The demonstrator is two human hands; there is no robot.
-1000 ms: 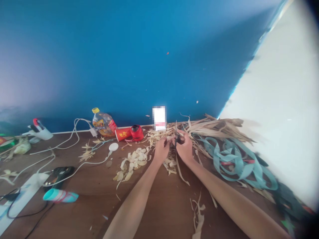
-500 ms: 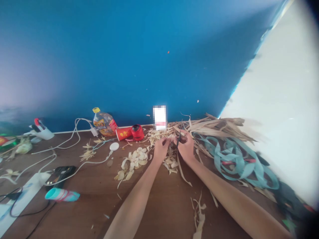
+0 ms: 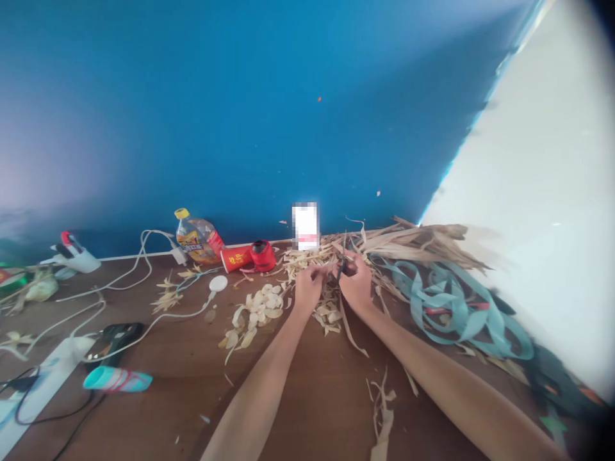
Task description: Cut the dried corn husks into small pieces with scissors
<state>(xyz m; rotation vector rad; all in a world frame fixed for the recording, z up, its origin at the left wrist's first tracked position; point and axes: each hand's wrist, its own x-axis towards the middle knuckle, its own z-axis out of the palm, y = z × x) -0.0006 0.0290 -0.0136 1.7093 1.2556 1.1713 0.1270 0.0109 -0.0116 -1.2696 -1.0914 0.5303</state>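
At the near edge of a heap of dried husk scraps [image 3: 329, 307], my right hand [image 3: 358, 285] is closed around a pair of dark scissors [image 3: 341, 270]. My left hand [image 3: 307, 289] is beside it, thumb and fingers pinched on a pale husk piece [image 3: 327, 267] that reaches toward the scissors. Its outline is too small to make out fully. Left of my left hand lies a pile of cut pale husk petals [image 3: 262, 306]. Long dried husk strips [image 3: 418, 243] spread behind and to the right of my right hand.
A teal ribbon [image 3: 446, 314] lies in loops at the right. Leftward are a red paper cup [image 3: 236, 258], a red tape roll [image 3: 262, 256], a plastic bottle [image 3: 199, 240], a white cable [image 3: 168, 314], a teal roll [image 3: 118, 379] and a power strip [image 3: 41, 384]. A blue wall [image 3: 240, 128] bounds the back.
The scissors have turned slightly in my right hand and their handles look more spread. Both hands stay at the heap, and the whole view has shifted a little.
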